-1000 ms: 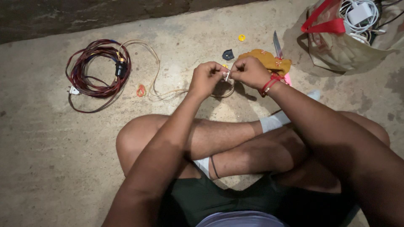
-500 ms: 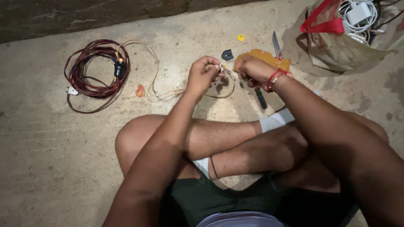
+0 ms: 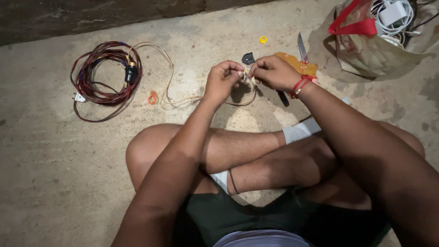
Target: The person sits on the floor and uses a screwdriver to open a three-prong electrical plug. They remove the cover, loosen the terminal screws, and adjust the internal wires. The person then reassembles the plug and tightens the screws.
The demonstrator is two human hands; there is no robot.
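My left hand (image 3: 222, 81) and my right hand (image 3: 273, 72) meet above the concrete floor, both pinching the end of a thin beige wire (image 3: 170, 77) between fingertips. What sits at the wire's end is hidden by my fingers. The wire runs left across the floor to a coil of dark red cable (image 3: 101, 78) that carries a black bulb holder (image 3: 131, 72). A red thread band circles my right wrist. I sit cross-legged, my knees just below the hands.
A small black part (image 3: 248, 58), a yellow ring (image 3: 263, 40), a knife (image 3: 302, 47) on an orange cloth (image 3: 297, 64), a dark tool (image 3: 283, 98) and an orange loop (image 3: 152, 97) lie nearby. A clear bag (image 3: 375, 41) with white cables stands top right.
My hands parted slightly half a second ago, then came back together on the wire end. The view has shifted a little.
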